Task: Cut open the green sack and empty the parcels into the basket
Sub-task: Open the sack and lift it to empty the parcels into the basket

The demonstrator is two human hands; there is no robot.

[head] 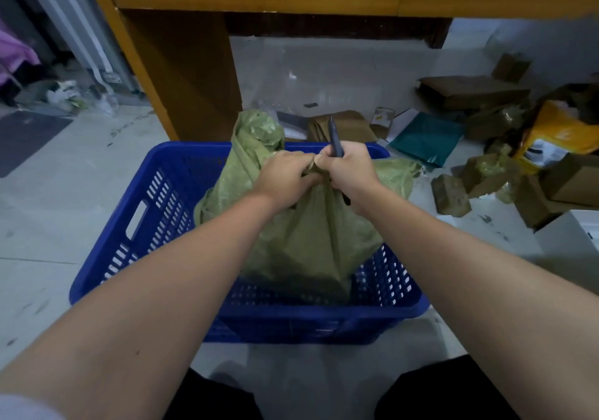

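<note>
A green woven sack [301, 238] stands bulging inside the blue slotted plastic basket [155, 205] on the floor in front of me. My left hand [285, 176] grips the bunched top of the sack. My right hand [351, 173] is beside it, fist closed around a dark-handled cutter [335, 139] whose tip points up and away from me; some sack fabric is also caught under this hand. The two hands touch at the gathered neck. A loose flap of the sack [256, 134] rises at the basket's far side. No parcels show; the sack hides its contents.
A wooden desk leg [181, 76] stands just behind the basket. Cardboard boxes and tape-wrapped parcels [453, 193] lie scattered on the floor to the right, with a teal mailer [424, 137] and a yellow box [557, 134]. A dark mat [26, 137] lies at left.
</note>
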